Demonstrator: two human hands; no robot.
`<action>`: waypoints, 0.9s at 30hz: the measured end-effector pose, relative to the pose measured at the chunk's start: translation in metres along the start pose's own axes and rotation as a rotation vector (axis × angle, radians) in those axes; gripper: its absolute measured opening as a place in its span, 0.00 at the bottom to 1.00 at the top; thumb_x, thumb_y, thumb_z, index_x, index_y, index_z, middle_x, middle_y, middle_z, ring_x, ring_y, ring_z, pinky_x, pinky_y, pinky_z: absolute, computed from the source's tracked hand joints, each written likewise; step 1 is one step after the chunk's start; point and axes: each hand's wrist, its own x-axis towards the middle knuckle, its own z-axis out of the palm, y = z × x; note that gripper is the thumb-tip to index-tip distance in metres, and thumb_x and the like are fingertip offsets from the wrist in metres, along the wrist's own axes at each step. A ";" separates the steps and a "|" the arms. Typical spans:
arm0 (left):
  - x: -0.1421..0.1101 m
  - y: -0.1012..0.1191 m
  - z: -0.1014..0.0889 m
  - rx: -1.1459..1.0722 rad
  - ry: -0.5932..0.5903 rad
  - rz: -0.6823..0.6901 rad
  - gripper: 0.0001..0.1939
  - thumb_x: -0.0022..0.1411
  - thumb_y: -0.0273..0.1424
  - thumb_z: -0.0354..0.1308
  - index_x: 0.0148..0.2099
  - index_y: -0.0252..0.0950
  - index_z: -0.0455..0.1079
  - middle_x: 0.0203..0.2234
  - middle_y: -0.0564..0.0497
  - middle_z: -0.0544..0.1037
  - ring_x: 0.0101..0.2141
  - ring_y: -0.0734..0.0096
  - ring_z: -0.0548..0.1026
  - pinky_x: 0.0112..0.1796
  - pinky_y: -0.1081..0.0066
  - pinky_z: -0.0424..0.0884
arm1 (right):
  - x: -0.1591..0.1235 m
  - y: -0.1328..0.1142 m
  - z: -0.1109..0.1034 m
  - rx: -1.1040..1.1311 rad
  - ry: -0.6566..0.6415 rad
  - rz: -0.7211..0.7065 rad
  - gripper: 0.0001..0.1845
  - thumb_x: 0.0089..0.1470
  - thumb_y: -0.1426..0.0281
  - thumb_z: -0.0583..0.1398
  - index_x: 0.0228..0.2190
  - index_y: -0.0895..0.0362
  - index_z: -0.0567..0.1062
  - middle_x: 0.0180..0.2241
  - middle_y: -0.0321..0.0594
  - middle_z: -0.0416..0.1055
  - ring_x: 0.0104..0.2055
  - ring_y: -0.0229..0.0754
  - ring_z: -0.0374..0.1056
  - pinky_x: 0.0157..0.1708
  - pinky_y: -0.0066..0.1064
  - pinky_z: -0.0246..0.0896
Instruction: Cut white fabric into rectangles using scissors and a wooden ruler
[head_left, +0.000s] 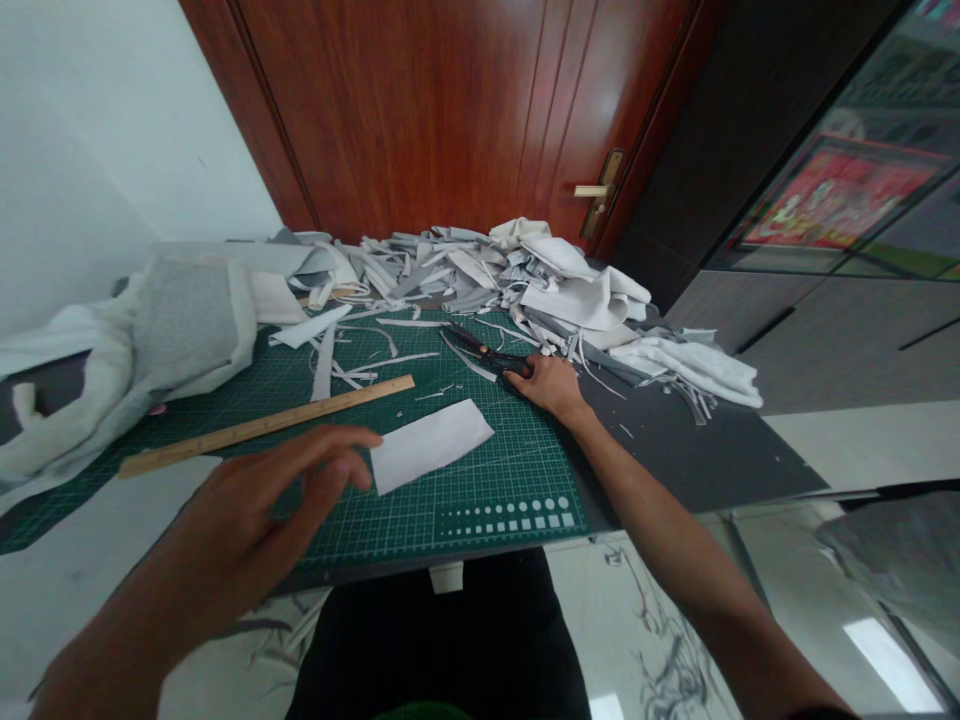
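A white rectangular piece of fabric or paper [431, 447] lies flat on the green cutting mat [517, 450]. My left hand [292, 500] hovers at its left end, thumb and index finger apart with nothing between them. The index fingertip meets the piece's left corner in view; whether it touches, I cannot tell. On the right side of the mat, my right hand [551, 385] has its fingers around the handles of black scissors [487, 352]. The scissors lie low over the mat, blades pointing to the far left. A wooden ruler [277, 425] rests diagonally beyond my left hand.
Grey and white fabric scraps [450, 270] are heaped along the table's back edge. Bulky folded fabric [191, 320] sits at the left. A pale sheet [112, 530] lies under the ruler's near end. Thin offcuts [360, 370] are strewn over the mat. Behind stands a wooden door [420, 110].
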 end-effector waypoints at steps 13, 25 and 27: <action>0.078 -0.097 0.032 0.192 -0.050 -0.059 0.17 0.71 0.39 0.45 0.50 0.34 0.68 0.46 0.41 0.73 0.49 0.54 0.70 0.59 0.56 0.64 | -0.014 0.000 -0.021 -0.159 -0.025 -0.011 0.22 0.63 0.52 0.61 0.41 0.59 0.80 0.42 0.52 0.82 0.49 0.56 0.77 0.55 0.46 0.60; 0.078 -0.020 -0.001 0.119 0.054 -0.023 0.17 0.77 0.39 0.41 0.56 0.38 0.64 0.54 0.47 0.76 0.51 0.61 0.74 0.56 0.61 0.67 | -0.028 -0.014 -0.031 -0.200 -0.023 0.003 0.25 0.65 0.55 0.61 0.49 0.65 0.79 0.46 0.60 0.80 0.51 0.60 0.76 0.56 0.47 0.59; 0.076 -0.002 0.000 0.088 -0.022 0.014 0.19 0.77 0.38 0.38 0.56 0.38 0.66 0.53 0.47 0.77 0.49 0.61 0.76 0.54 0.62 0.68 | -0.029 -0.018 -0.028 -0.225 -0.047 -0.017 0.25 0.67 0.58 0.60 0.51 0.68 0.78 0.47 0.65 0.79 0.50 0.60 0.75 0.55 0.47 0.60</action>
